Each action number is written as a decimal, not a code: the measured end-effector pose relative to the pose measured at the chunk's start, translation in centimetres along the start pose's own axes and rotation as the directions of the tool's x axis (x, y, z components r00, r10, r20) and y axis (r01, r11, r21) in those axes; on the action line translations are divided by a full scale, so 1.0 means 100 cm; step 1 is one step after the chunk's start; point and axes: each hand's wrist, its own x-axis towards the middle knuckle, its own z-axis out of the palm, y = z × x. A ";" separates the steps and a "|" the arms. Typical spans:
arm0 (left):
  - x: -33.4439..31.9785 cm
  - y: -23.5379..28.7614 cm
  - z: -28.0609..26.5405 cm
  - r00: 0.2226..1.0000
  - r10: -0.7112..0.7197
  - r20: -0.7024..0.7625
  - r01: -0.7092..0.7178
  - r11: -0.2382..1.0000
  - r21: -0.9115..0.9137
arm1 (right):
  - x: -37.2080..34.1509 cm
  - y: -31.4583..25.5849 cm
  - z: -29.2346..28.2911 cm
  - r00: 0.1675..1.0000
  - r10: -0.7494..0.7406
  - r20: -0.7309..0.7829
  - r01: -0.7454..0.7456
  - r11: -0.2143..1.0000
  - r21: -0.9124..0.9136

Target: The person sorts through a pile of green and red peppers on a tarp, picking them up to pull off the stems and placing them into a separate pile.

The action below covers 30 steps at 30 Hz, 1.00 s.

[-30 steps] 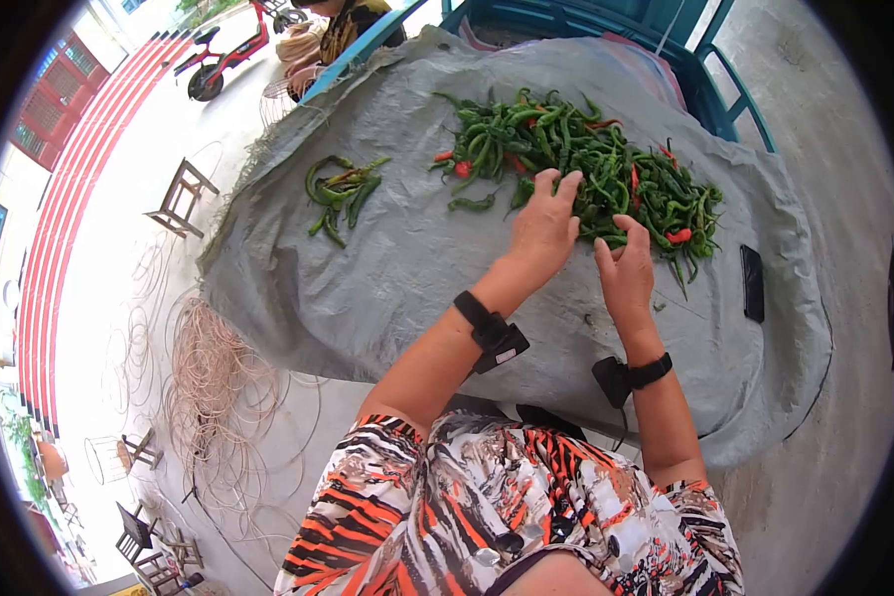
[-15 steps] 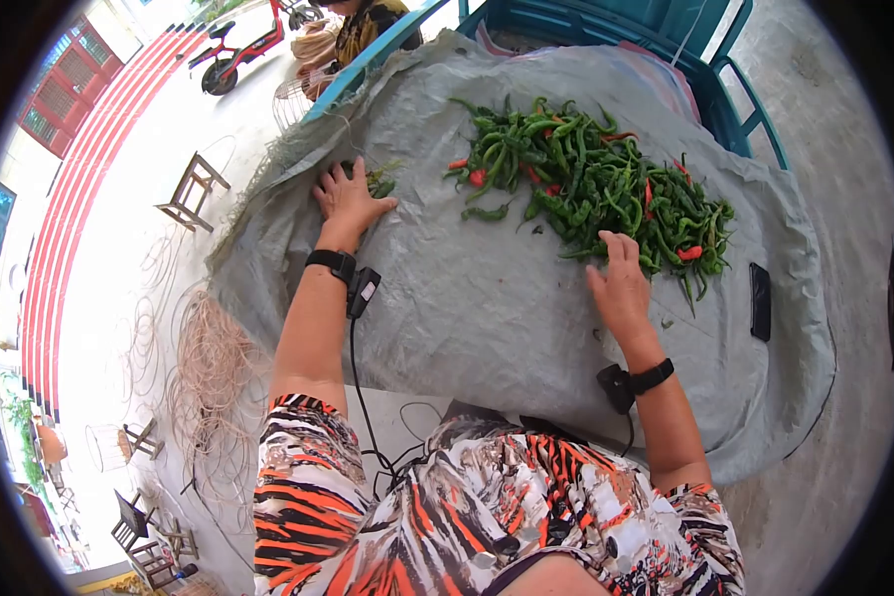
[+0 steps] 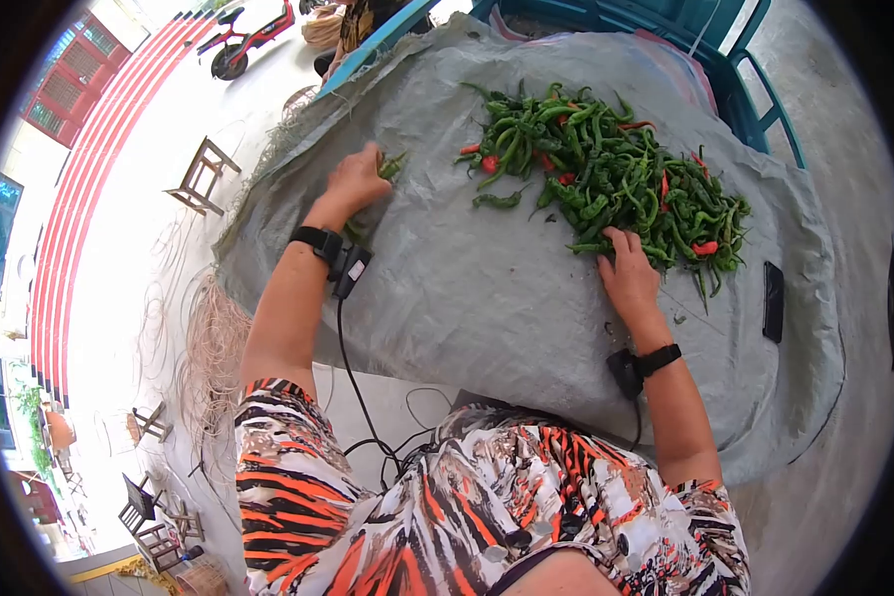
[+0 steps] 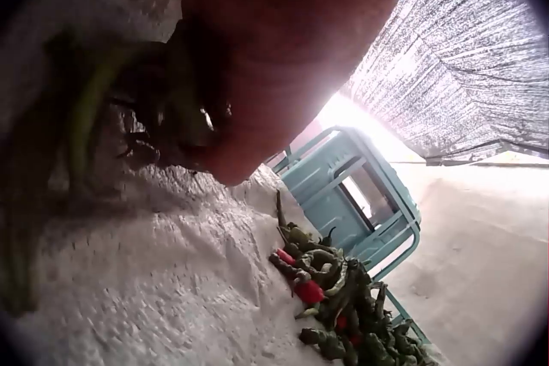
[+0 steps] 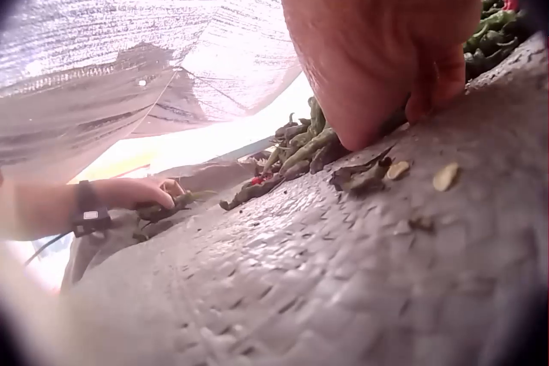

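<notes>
My left hand (image 3: 353, 185) is at the left of the grey sheet (image 3: 447, 288), fingers curled round a few green peppers (image 3: 391, 167) whose ends poke out beside it; most are hidden beneath. In the left wrist view, long green peppers (image 4: 89, 113) lie dark under the hand (image 4: 283, 57). At the near edge of the big pile of green and red peppers (image 3: 596, 159), my right hand (image 3: 631, 281) touches peppers with loosely bent fingers. The right wrist view shows that hand (image 5: 369, 48) beside a dried scrap (image 5: 364, 179) and pale seeds (image 5: 446, 177).
A black phone (image 3: 773, 302) lies right of the pile. One pepper (image 3: 498, 200) rests apart at its left. Behind stands a blue metal cart frame (image 3: 755, 89). On the floor at left are a wooden stool (image 3: 202, 177), coiled strands (image 3: 214, 343) and a red scooter (image 3: 258, 42).
My left hand left the big pile for the small group at left, where its spread fingers have curled in. The right hand stays near the pile's edge, shifted slightly. The head view has shifted a little.
</notes>
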 end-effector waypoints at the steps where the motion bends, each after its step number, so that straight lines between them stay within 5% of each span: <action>1: 0.002 0.001 -0.005 0.999 -0.034 -0.008 0.033 0.995 -0.091 | 0.000 0.002 0.001 1.000 -0.009 -0.008 0.009 1.000 0.004; 5: 0.006 -0.006 -0.022 0.991 -0.059 -0.116 0.002 0.898 -0.440 | -0.002 0.006 0.005 0.998 -0.056 -0.036 0.057 0.998 0.010; 8: -0.020 -0.015 -0.016 0.991 0.053 -0.124 -0.102 0.897 -0.430 | -0.003 0.010 0.009 0.993 -0.090 -0.078 0.091 0.996 0.011; 12: -0.065 -0.013 -0.006 0.993 0.007 0.119 -0.013 0.999 0.047 | -0.003 0.013 0.011 0.991 -0.110 -0.078 0.111 0.994 0.006; 13: -0.073 -0.017 0.000 0.986 0.004 0.166 -0.003 1.000 -0.003 | -0.003 0.013 0.011 0.991 -0.109 -0.075 0.109 0.994 0.001; 17: -0.100 -0.019 0.030 0.961 0.251 -0.119 -0.222 0.952 0.213 | -0.004 0.013 0.011 0.989 -0.116 -0.088 0.117 0.993 0.005; 20: -0.102 -0.017 0.050 0.949 0.232 -0.213 -0.154 0.931 0.330 | -0.002 0.012 0.013 0.989 -0.116 -0.089 0.117 0.993 0.000; 24: -0.086 -0.025 0.059 0.946 0.088 -0.311 -0.069 0.995 0.074 | -0.002 0.013 0.015 0.989 -0.116 -0.091 0.117 0.993 0.006; 27: -0.067 -0.028 0.043 0.990 -0.084 -0.111 0.069 0.989 -0.127 | -0.003 0.014 0.016 0.988 -0.123 -0.099 0.125 0.992 0.022; 30: -0.061 -0.010 0.007 0.970 -0.216 -0.109 0.173 0.934 -0.313 | -0.003 0.014 0.016 0.986 -0.128 -0.103 0.131 0.991 0.027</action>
